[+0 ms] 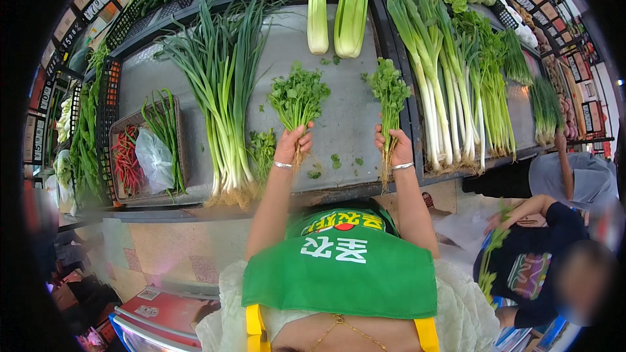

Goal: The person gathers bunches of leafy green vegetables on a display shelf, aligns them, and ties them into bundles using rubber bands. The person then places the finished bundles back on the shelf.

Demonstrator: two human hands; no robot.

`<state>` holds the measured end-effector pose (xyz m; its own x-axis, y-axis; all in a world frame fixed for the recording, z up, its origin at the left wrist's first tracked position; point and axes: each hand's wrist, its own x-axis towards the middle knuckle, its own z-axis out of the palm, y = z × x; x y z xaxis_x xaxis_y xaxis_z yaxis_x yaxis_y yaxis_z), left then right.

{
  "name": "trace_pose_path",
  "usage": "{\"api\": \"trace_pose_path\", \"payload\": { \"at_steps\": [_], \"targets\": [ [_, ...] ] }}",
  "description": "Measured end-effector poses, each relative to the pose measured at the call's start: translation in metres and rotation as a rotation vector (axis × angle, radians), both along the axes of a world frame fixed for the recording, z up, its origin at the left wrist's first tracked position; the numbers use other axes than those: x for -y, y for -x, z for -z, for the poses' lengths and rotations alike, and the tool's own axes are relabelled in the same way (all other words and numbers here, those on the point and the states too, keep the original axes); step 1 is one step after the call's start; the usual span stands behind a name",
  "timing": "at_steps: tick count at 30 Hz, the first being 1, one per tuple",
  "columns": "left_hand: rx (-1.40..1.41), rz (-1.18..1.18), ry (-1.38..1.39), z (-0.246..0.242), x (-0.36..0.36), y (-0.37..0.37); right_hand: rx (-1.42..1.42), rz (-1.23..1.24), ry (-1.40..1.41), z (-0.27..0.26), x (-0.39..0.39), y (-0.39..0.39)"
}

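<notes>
My left hand [293, 143] grips a bunch of cilantro [299, 95] by its lower stems, leaves pointing away from me and roots hanging below the fist. Around the root end of a second, narrower cilantro bunch [389, 85], my right hand [395, 145] is closed. Both are held over the grey metal display counter [342, 156], where loose leaves are scattered. More cilantro [262, 149] lies beside my left hand, next to long green onions [225, 107] with roots. Two celery stalks [318, 24] [352, 24] lie farther back.
A basket [183, 156] with red chillies, a plastic bag and long green peppers stands at left. Beyond a black divider [408, 93] at right lie leeks [440, 102] and leafy greens [494, 93]. One person [528, 264] stands close at lower right, another [572, 171] behind. A red freezer [166, 313] is at lower left.
</notes>
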<state>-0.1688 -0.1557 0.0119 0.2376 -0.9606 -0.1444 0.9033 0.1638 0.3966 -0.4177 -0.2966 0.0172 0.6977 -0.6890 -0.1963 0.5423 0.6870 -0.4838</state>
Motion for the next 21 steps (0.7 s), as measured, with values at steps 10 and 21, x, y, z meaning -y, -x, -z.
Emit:
{"api": "trace_pose_path", "payload": {
  "at_steps": [10,21],
  "targets": [
    [0.980,0.081,-0.587,0.028,0.047,0.062,-0.858,0.061,0.347,-0.004,-0.030,-0.067],
    [1.317,-0.105,-0.564,0.020,0.032,0.074,-1.012,0.201,0.892,0.014,-0.044,-0.089]
  ]
}}
